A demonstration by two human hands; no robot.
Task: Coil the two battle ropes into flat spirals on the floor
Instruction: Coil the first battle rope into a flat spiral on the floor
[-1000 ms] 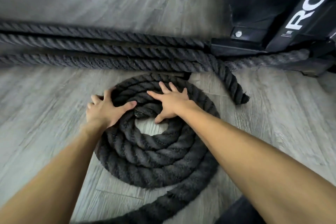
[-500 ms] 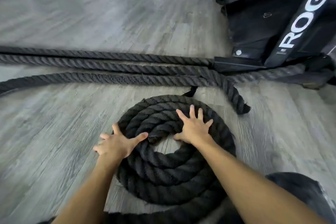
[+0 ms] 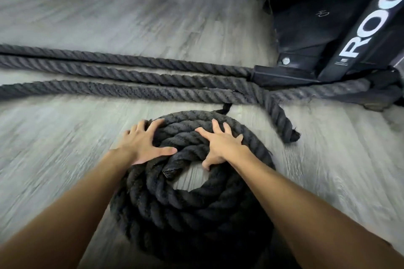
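You worked on a grey wood-grain plank floor [image 3: 196, 28]. The thick black twisted rope coil [image 3: 185, 203] lay there as a flat spiral, just before three straight grey rope lengths [image 3: 131, 76]. Your left hand [image 3: 144, 144] and right hand [image 3: 220, 146] pressed flat on it, fingers spread, gripping nothing. Beyond the coil, a black steel rack [image 3: 328, 39] read "ROG".

Big white letters "ROC" run up the slanted black post [image 3: 369, 26] of the gym rack; the word is cut off at the picture's edge (the last letter is only partly seen). A small label below them is too tiny to read.
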